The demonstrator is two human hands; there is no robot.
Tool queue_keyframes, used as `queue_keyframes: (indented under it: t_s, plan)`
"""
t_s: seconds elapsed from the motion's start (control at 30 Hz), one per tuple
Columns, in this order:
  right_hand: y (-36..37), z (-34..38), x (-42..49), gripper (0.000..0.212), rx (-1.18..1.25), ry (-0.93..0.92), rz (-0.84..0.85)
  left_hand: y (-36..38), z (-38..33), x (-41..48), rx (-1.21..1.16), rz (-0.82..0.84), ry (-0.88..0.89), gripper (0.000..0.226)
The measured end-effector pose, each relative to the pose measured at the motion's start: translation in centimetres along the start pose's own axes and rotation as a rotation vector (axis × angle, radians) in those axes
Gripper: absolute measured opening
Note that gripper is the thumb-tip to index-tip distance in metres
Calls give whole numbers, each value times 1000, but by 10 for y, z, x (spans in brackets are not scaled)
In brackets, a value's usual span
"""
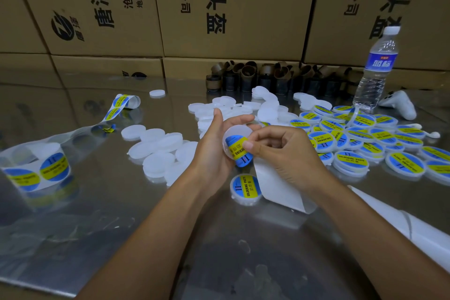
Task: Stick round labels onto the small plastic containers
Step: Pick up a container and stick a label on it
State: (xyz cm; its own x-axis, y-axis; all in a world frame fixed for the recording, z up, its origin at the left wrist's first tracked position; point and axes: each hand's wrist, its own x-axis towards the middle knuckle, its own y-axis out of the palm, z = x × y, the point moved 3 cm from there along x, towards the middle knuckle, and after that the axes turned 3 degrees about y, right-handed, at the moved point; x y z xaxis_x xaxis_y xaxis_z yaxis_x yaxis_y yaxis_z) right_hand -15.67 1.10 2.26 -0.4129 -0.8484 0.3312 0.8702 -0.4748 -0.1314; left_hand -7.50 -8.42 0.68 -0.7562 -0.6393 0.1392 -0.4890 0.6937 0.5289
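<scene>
My left hand (214,143) grips a small round white plastic container (237,133) at the centre of the table. My right hand (280,151) pinches a round blue and yellow label (237,151) that lies partly on the container's top, its lower edge curling off. A strip of white backing paper (280,187) hangs below my right hand. One labelled container (246,189) lies on the table just under my hands. Several unlabelled white containers (158,148) lie to the left, and several labelled ones (360,139) are piled to the right.
A label roll (36,170) runs along the left of the shiny metal table (121,214). A water bottle (377,68), a white controller (401,105) and brown cardboard cores (267,78) stand at the back, before stacked cartons (219,7).
</scene>
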Motion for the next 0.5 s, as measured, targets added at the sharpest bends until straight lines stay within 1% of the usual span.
queue_keyframes:
  t_s: [0.13, 0.23, 0.37, 0.5]
  plan:
    - [-3, -1, 1, 10, 27, 19, -99, 0, 0, 0, 19, -11, -5, 60]
    - [-3, -2, 1, 11, 36, 34, -152, 1, 0, -1, -4, -5, -7, 59]
    - [-4, -1, 1, 13, 28, 24, -187, 2, 0, -1, -15, 12, -5, 56]
    - [-4, -1, 1, 12, 31, 25, -187, 2, 0, -2, -6, 19, -1, 53]
